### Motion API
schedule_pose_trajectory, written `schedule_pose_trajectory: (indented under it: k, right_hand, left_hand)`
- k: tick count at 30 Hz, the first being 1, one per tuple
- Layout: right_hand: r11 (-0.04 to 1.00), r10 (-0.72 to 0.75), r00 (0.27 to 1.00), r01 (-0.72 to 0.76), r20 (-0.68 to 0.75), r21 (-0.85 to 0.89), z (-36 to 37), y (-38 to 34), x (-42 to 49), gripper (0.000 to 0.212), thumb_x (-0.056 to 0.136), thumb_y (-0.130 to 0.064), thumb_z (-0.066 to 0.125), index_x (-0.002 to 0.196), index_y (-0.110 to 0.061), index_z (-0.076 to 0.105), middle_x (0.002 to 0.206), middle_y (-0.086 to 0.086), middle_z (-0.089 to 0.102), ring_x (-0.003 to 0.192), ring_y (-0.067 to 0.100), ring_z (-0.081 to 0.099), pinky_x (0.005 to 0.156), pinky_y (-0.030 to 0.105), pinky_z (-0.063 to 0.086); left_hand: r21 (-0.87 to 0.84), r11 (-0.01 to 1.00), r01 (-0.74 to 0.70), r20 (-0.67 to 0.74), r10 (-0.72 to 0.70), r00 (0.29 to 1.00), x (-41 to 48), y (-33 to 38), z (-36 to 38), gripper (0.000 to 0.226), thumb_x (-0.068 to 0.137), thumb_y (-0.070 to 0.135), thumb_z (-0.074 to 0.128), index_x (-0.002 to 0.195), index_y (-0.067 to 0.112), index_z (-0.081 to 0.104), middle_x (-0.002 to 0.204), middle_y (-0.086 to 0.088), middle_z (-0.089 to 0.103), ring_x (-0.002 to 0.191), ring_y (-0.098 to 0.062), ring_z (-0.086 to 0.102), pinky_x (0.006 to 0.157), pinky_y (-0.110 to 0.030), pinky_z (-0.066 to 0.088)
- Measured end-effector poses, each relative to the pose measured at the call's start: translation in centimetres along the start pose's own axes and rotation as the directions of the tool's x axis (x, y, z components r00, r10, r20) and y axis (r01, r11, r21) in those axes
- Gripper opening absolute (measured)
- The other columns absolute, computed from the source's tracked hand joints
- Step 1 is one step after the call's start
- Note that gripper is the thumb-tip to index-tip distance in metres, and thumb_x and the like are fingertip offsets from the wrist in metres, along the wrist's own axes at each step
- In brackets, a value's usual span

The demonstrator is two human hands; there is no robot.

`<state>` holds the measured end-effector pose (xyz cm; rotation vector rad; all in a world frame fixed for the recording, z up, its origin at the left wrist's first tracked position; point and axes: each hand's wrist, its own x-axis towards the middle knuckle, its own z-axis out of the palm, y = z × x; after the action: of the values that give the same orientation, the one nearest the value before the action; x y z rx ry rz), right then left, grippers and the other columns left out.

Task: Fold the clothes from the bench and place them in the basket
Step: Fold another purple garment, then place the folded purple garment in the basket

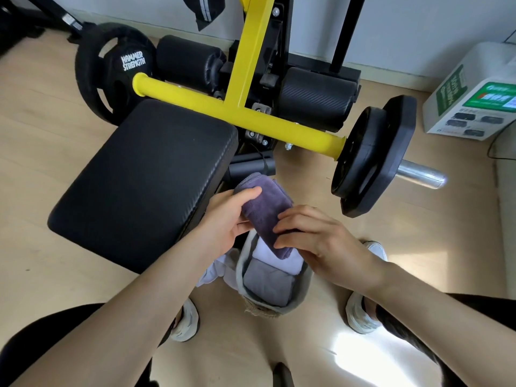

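Purple cloth (264, 208): folded into a thick, narrow pad, plush like towelling. Looks light and soft, with no stiffness of its own. Likely to sag or spring open wherever left unsupported, so best taken at both ends with the folds pressed together, thumb on top and fingers below. Not slippery by the look of the nap, and not fragile; should tolerate a firm squeeze.

Held in the air, clamped between both hands. Left hand (226, 219) at the far end, thumb laid across the top face, fingers curled underneath. Right hand (315, 236) at the near end, fingertips bent over the top of the fold; thumb hidden, so cannot tell how deep the pinch goes. Hands close together but not touching, with only a short stretch of cloth showing between them.

Hangs above the far end of the basket (240, 263), near end tipped down toward the opening; cannot tell whether it touches anything inside. In the basket: a folded white piece (275, 256) at the far end and a folded grey piece (268, 280) nearer. Table (145, 174) to the left, its black pad just beside the left hand. Some white fabric (215, 272) just left of the basket, partly under the left forearm; cannot tell whether lying on the floor or hanging.
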<state>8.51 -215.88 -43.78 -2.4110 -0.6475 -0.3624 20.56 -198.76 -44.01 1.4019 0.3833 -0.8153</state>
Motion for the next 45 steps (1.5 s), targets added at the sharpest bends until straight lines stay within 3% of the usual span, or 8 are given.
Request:
schedule_pose_trajectory:
  k: [8,11,15,24,27,33,38,45]
  right_hand:
    - [0.814,0.518,0.854,-0.477,-0.046,0.331,0.6,1.6,-1.3,0.032,0.074,-0.008,0.069,0.102,-0.023,0.069,0.113,-0.007,0.063,0.112,0.011,0.056,0.096,0.032,0.046]
    - [0.477,0.771,0.612,-0.739,0.178,0.476,1.0,2.5,-1.6,0.055,0.071,-0.029,0.084,0.115,-0.040,0.053,0.121,-0.024,0.052,0.118,-0.005,0.049,0.098,0.026,0.044]
    - [-0.007,0.742,0.389,-0.811,0.546,0.586,1.3,3.0,-2.7,0.065,0.063,-0.031,0.080,0.123,-0.025,0.057,0.114,-0.002,0.069,0.098,0.009,0.068,0.074,0.023,0.056]
    - [-0.064,0.584,0.329,-0.893,0.742,0.446,3.3,2.6,-5.9,0.071,0.063,-0.048,0.082,0.129,-0.040,0.055,0.132,-0.011,0.062,0.123,0.007,0.057,0.109,0.035,0.043]
    - [-0.155,0.431,0.405,-0.847,0.806,0.509,4.3,1.8,-6.1,0.057,0.076,-0.028,0.077,0.130,-0.030,0.059,0.131,0.001,0.066,0.122,0.017,0.061,0.105,0.039,0.047]
    - [-0.111,0.608,0.348,-0.853,0.714,0.510,5.7,2.0,-7.0,0.049,0.070,-0.020,0.078,0.118,-0.016,0.065,0.097,-0.002,0.068,0.095,0.014,0.064,0.087,0.036,0.057]
    - [-0.007,0.717,0.274,-0.917,0.641,0.399,9.5,2.3,-8.7,0.035,0.077,0.008,0.073,0.108,-0.007,0.068,0.085,0.007,0.065,0.079,0.020,0.064,0.082,0.043,0.060]
    - [0.173,0.841,0.259,-0.960,0.475,0.219,15.3,5.3,-10.4,0.041,0.077,0.007,0.060,0.102,-0.024,0.069,0.092,0.003,0.071,0.087,0.023,0.066,0.077,0.032,0.056]
  left_hand:
    - [-0.006,0.999,0.032,0.017,-0.032,0.999,0.6,-1.4,0.1,0.026,0.092,0.008,0.066,0.119,0.005,0.065,0.118,-0.017,0.074,0.106,-0.032,0.074,0.085,-0.042,0.062]
    - [-0.019,0.995,0.100,0.140,-0.097,0.985,0.6,-2.5,0.1,0.031,0.097,0.011,0.062,0.127,0.007,0.064,0.122,-0.015,0.073,0.107,-0.027,0.074,0.081,-0.038,0.063]
    - [-0.058,0.983,0.176,0.219,-0.159,0.963,0.7,-4.2,-0.3,0.032,0.099,0.012,0.059,0.131,0.007,0.062,0.127,-0.014,0.071,0.113,-0.025,0.072,0.087,-0.036,0.063]
    - [-0.044,0.968,0.247,0.366,-0.214,0.905,-0.1,-8.5,-3.2,0.040,0.101,0.017,0.052,0.140,0.011,0.058,0.139,-0.012,0.065,0.130,-0.026,0.061,0.109,-0.043,0.048]
    - [-0.107,0.954,0.280,0.392,-0.218,0.894,-0.6,-9.6,-3.7,0.039,0.102,0.016,0.049,0.139,0.011,0.059,0.138,-0.012,0.066,0.127,-0.024,0.062,0.111,-0.043,0.046]
    - [-0.181,0.944,0.274,0.127,-0.254,0.959,0.2,-12.9,-5.4,0.034,0.098,0.014,0.061,0.132,0.013,0.062,0.126,-0.009,0.073,0.116,-0.025,0.070,0.086,-0.037,0.058]
    - [0.065,0.959,0.276,-0.116,-0.268,0.956,2.0,-16.5,-6.4,0.040,0.090,0.015,0.075,0.128,0.013,0.062,0.126,-0.012,0.067,0.118,-0.029,0.065,0.098,-0.040,0.056]
    - [0.504,0.837,0.210,-0.258,-0.087,0.962,5.7,-21.0,-6.3,0.030,0.091,0.035,0.073,0.107,0.010,0.074,0.104,-0.012,0.075,0.084,-0.026,0.064,0.077,-0.033,0.052]
